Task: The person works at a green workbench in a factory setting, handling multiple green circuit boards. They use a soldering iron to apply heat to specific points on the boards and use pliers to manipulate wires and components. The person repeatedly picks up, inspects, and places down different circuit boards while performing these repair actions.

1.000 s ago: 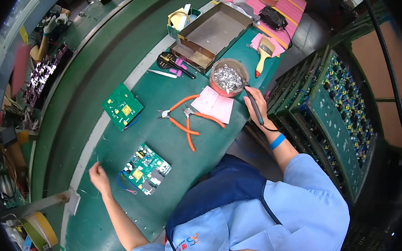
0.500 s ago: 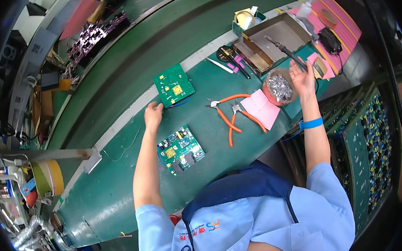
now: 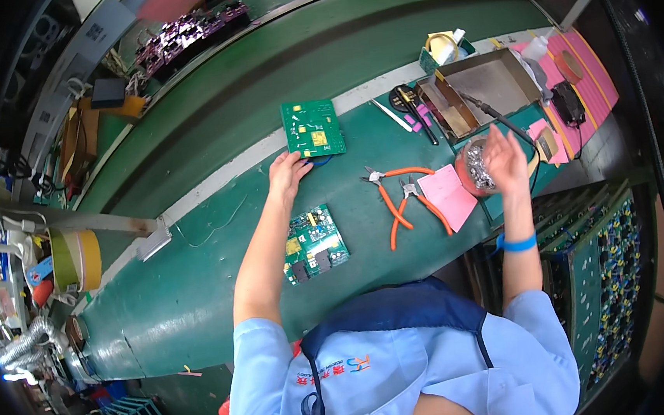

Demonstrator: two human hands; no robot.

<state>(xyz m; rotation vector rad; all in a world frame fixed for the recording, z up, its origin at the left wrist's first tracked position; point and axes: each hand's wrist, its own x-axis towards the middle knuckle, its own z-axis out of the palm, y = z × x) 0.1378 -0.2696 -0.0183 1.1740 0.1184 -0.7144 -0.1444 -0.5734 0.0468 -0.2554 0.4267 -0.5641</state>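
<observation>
My left hand (image 3: 286,174) is closed on the near left corner of a green circuit board (image 3: 312,129), its underside with solder joints and yellow patches facing up. A blue wire shows below that board's near edge. Nearer to me lies a second circuit board (image 3: 317,244) with its components upward, partly covered by my left forearm. My right hand (image 3: 506,161) is open, fingers apart, over the right side of a round tub of silvery metal bits (image 3: 476,169). Just beyond its fingertips, a soldering iron (image 3: 501,120) leans across the edge of a metal tray (image 3: 494,81).
Two orange-handled cutters (image 3: 398,202) lie mid-bench beside a pink paper (image 3: 448,194). White tweezers (image 3: 392,115), a black pen-like tool (image 3: 425,122) and a round black dish (image 3: 403,96) sit left of the tray. Racks of boards (image 3: 607,287) stand at right.
My left hand has moved to the board's corner and taken hold of it. My right hand has come away from the soldering iron's handle toward me. The view has shifted.
</observation>
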